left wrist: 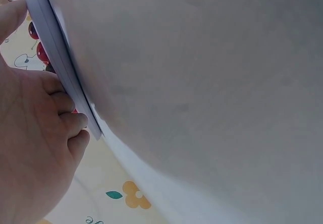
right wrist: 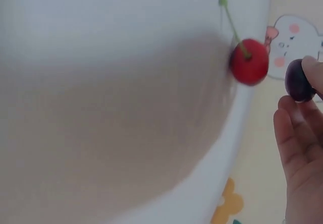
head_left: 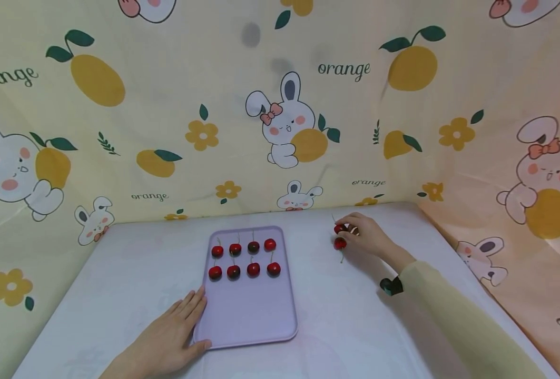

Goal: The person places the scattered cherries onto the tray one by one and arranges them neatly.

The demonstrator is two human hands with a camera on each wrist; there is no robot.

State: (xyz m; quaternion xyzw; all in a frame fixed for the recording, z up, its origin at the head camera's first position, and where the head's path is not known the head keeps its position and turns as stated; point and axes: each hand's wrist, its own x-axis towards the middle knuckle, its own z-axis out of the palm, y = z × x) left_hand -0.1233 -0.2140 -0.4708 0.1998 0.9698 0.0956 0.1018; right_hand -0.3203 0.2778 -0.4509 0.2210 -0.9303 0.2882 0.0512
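A pale purple tray (head_left: 248, 316) lies on the white table with two rows of red cherries (head_left: 253, 269) on its far half. Along the tray's left edge rests my left hand (head_left: 166, 331), fingers extended and thumb near the front corner. The left wrist view shows this hand (left wrist: 35, 138) against the tray's rim (left wrist: 55, 47). To the right of the tray, my right hand (head_left: 367, 237) pinches a dark red cherry (right wrist: 298, 81) between thumb and fingers. Just beside it, another cherry (right wrist: 251, 62) with a green stem sits on the table.
Behind the table (head_left: 142, 263) hangs a yellow cloth (head_left: 232, 110) printed with rabbits and oranges. It continues along the right side. A dark object (head_left: 391, 286), partly covered by the sleeve, shows at my right wrist.
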